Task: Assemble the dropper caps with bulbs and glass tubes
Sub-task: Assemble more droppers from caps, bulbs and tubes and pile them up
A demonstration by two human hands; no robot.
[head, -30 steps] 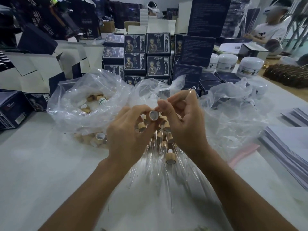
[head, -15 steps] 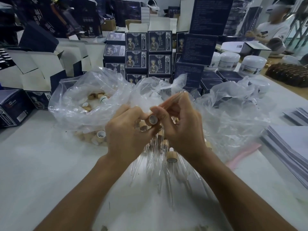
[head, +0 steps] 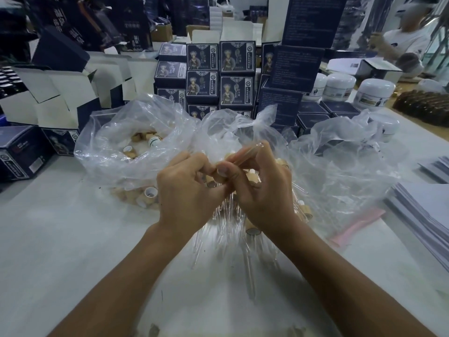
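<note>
My left hand [head: 187,190] and my right hand [head: 260,188] meet at the middle, above a pile of parts. Between them is a bamboo-coloured dropper cap [head: 216,178], mostly hidden by my fingers and gripped by the left hand. My right hand pinches a thin glass tube [head: 245,155] that slants up to the right from the cap. Loose glass tubes [head: 223,227] and assembled droppers [head: 252,227] lie on clear plastic below my hands. A clear bag [head: 116,152] at the left holds several loose bamboo caps [head: 143,198].
Crumpled clear plastic [head: 340,171] spreads to the right. Stacked dark printed boxes [head: 218,74] and open white cartons [head: 60,93] stand behind. White jars [head: 374,92] sit at the back right. Paper stacks [head: 427,215] lie at the right edge. A person [head: 403,42] works far right.
The hands have drawn together. The cap's open end, facing me a second ago, is now covered by my fingers, and the tube has come into line with the cap.
</note>
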